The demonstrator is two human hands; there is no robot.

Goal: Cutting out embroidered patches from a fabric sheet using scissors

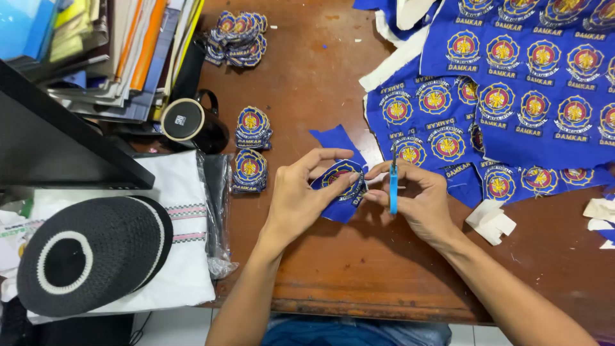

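Brown desk | left hand pinches blue badge | right hand grips blue cutter | trimming; next, turn badge carefully.

1. A brown wooden table fills the middle of the frame; its worn front edge runs along the bottom.
2. Below that edge, at lower left, a strip of pale tiled floor shows.
3. A black shelf slants across the left side.
4. Upper left, a stack of books and papers leans beside a black mug.
5. Lower left, a black knitted cap with a white ring lies on a folded white garment in clear plastic.
6. Light is even and soft, with a faint sheen on the table near the top centre.
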